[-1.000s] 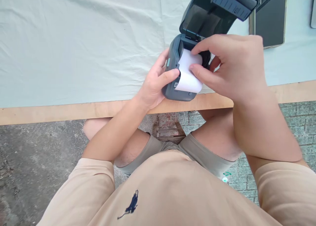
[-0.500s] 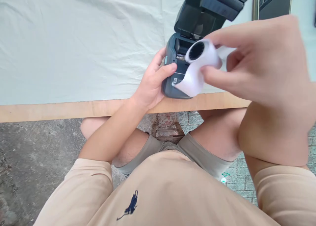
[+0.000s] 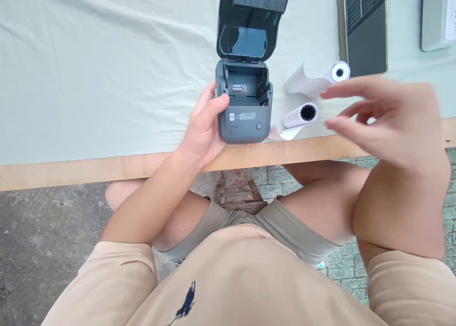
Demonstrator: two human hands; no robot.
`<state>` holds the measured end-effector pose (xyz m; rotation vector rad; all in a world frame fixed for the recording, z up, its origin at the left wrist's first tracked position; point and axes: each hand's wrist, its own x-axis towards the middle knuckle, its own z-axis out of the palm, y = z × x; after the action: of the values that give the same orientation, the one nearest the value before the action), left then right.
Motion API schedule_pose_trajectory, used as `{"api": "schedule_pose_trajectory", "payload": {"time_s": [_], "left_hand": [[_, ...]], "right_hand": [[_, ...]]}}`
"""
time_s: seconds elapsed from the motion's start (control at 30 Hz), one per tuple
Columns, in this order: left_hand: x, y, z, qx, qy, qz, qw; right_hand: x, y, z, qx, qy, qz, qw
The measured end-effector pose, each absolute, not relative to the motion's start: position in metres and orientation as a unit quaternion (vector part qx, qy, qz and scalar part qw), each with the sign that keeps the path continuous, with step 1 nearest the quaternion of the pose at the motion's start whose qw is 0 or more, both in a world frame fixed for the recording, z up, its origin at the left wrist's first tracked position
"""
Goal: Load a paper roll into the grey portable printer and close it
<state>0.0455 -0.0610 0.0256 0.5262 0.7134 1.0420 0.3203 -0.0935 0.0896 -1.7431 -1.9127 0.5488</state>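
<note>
Though open, printer near table edge

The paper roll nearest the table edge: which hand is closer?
Right. The right hand is just right of the roll, apart from it; the left hand is farther, at the left side of the printer.

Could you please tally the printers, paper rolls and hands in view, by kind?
Printer: 1
Paper rolls: 2
Hands, the left hand and right hand: 2
Total: 5
</note>
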Motion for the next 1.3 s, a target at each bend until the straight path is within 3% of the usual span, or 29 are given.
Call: {"api": "schedule_pose_trajectory", "payload": {"time_s": [0.1, 0.23, 0.3, 0.4, 0.5, 0.53, 0.6, 0.63, 0.77, 0.83, 0.93, 1.17, 1.3], "left_hand": [[0.045, -0.06, 0.025, 0.27, 0.338, 0.47, 0.769], [0.045, -0.06, 0.023, 0.296, 0.356, 0.458, 0.759], [0.044, -0.059, 0.022, 0.302, 0.354, 0.458, 0.757], [0.044, -0.059, 0.02, 0.304, 0.347, 0.464, 0.756], [0.043, -0.06, 0.019, 0.298, 0.332, 0.467, 0.764], [0.043, -0.06, 0.019, 0.296, 0.323, 0.467, 0.768], [0.044, -0.061, 0.019, 0.292, 0.309, 0.473, 0.772], [0.045, -0.062, 0.019, 0.292, 0.305, 0.477, 0.771], [0.047, -0.065, 0.02, 0.312, 0.32, 0.478, 0.756], [0.048, -0.065, 0.019, 0.32, 0.336, 0.474, 0.748], [0.048, -0.064, 0.017, 0.319, 0.346, 0.47, 0.746], [0.046, -0.069, 0.02, 0.304, 0.324, 0.472, 0.761], [0.045, -0.07, 0.024, 0.29, 0.346, 0.454, 0.768]], "right_hand": [[0.33, -0.083, 0.085, -0.659, -0.665, 0.106, 0.335], [0.34, -0.055, 0.062, -0.698, -0.678, 0.113, 0.198], [0.345, -0.046, 0.053, -0.691, -0.69, 0.102, 0.192], [0.345, -0.045, 0.057, -0.594, -0.72, 0.113, 0.34], [0.327, -0.059, 0.079, -0.416, -0.749, 0.212, 0.47], [0.317, -0.065, 0.088, -0.367, -0.773, 0.266, 0.444], [0.294, -0.074, 0.102, -0.317, -0.817, 0.392, 0.281], [0.282, -0.076, 0.106, -0.312, -0.833, 0.393, 0.234], [0.246, -0.069, 0.105, -0.421, -0.867, 0.185, 0.195], [0.237, -0.059, 0.101, -0.493, -0.854, 0.095, 0.137], [0.229, -0.048, 0.1, -0.544, -0.836, 0.06, 0.035], [0.222, -0.047, 0.098, -0.55, -0.827, 0.103, 0.055], [0.23, -0.054, 0.098, -0.491, -0.846, 0.101, 0.184]]}}
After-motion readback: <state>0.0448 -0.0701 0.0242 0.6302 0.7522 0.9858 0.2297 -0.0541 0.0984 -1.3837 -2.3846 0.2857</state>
